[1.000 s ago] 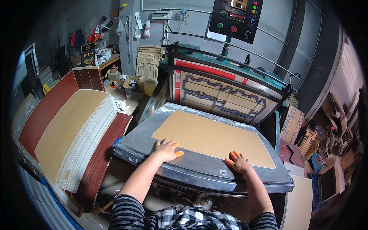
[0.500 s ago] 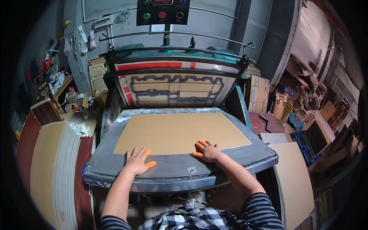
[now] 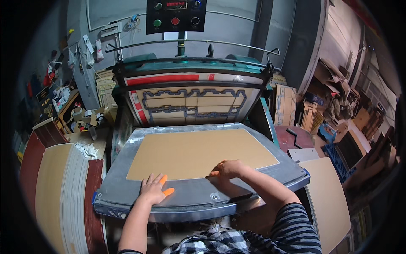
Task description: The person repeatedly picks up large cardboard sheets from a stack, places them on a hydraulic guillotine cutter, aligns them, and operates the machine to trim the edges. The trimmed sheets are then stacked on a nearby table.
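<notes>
A flat tan cardboard sheet (image 3: 198, 152) lies on the grey metal platen (image 3: 186, 192) of a die-cutting press. My left hand (image 3: 153, 189) rests with spread fingers at the sheet's near left edge, partly on the platen, orange covers on its thumb and a finger. At the near edge, right of the middle, my right hand (image 3: 228, 169) is bent over with its fingers closed, pinching the sheet's edge; the fingertips are partly hidden. Behind the sheet, a cutting die board (image 3: 198, 103) with dark blade outlines is fixed on the tilted upper part of the press.
On the left stands a tall stack of cardboard sheets (image 3: 53, 186) between dark red boards. Another tan sheet pile (image 3: 332, 199) is at the right. A control box (image 3: 175, 17) with buttons rises behind the press. Die boards (image 3: 285, 106) and a blue pallet (image 3: 340, 158) are farther right.
My right hand has gone from lying spread on the sheet to closed and raised at its near edge. My left hand stays flat at the near left edge. The whole view has shifted slightly.
</notes>
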{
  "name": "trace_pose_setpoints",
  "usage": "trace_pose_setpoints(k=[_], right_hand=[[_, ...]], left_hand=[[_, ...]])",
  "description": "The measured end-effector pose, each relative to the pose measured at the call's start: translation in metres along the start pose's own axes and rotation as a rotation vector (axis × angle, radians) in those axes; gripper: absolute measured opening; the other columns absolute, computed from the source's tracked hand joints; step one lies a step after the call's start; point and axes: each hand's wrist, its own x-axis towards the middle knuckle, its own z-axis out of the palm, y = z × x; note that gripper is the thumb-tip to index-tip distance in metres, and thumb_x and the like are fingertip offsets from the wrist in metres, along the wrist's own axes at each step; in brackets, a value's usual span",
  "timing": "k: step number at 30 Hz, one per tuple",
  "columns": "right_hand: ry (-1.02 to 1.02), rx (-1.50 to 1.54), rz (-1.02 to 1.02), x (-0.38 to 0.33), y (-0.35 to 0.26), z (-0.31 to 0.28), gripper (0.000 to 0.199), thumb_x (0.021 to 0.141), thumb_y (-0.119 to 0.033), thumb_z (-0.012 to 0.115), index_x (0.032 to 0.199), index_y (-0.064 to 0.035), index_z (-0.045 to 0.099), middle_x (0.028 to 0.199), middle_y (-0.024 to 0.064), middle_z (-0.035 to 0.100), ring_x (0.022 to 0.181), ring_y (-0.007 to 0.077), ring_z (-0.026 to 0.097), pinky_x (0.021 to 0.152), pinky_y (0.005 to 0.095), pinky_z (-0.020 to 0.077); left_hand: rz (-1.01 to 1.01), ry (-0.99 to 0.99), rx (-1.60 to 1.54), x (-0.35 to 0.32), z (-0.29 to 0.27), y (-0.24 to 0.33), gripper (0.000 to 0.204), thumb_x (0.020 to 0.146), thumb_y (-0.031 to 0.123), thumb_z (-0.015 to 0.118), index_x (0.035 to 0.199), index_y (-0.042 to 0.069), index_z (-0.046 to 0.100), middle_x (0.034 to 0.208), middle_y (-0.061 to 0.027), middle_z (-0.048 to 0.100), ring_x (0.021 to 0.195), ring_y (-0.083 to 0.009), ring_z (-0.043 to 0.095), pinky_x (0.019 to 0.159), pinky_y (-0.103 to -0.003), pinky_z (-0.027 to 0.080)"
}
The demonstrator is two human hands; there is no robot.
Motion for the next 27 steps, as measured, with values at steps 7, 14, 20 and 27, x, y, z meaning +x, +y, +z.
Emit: trace_pose_setpoints(k=[7,14,20,27], right_hand=[[1.136,0.035,-0.064,0.042,-0.012,-0.191,0.075,0.084,-0.042,0.067,0.144,-0.0094,0.036,0.143,0.0233,0.039,0.121,0.0417,0.051,0.099,0.0465,0.0436],[1.347,-0.242,0.361,0.067,-0.032,-0.377,0.075,0.078,-0.030,0.066,0.145,-0.0128,0.036,0.147,0.0149,0.034,0.137,0.0307,0.030,0.098,0.0568,0.0378],[1.320,-0.232,0.411,0.059,-0.049,-0.393,0.067,0.081,-0.019,0.060,0.144,-0.0258,0.039,0.150,0.0070,0.036,0.130,0.0295,0.046,0.099,0.0560,0.0382],[1.571,-0.318,0.071,-0.001,-0.054,-0.372,0.061,0.085,-0.032,0.064,0.140,-0.0148,0.044,0.140,0.0143,0.048,0.114,0.0328,0.059,0.098,0.0493,0.0432]], left_hand=[[-0.016,0.013,-0.005,-0.004,0.002,-0.004,0.082,0.086,0.071,0.042,0.150,0.020,0.032,0.158,-0.0037,0.023,0.146,-0.0331,0.014,0.117,-0.051,0.012],[0.046,0.067,0.064,0.013,0.022,-0.013,0.088,0.085,0.075,0.038,0.150,0.018,0.028,0.155,-0.0123,0.027,0.143,-0.0352,0.023,0.115,-0.051,0.017],[0.013,0.061,0.053,0.004,0.018,-0.006,0.083,0.085,0.072,0.041,0.148,0.018,0.031,0.155,-0.0032,0.027,0.140,-0.0334,0.027,0.113,-0.053,0.020],[-0.019,-0.018,0.140,0.003,0.007,0.002,0.086,0.085,0.075,0.035,0.150,0.019,0.030,0.158,-0.0012,0.024,0.145,-0.0341,0.018,0.116,-0.052,0.013]])
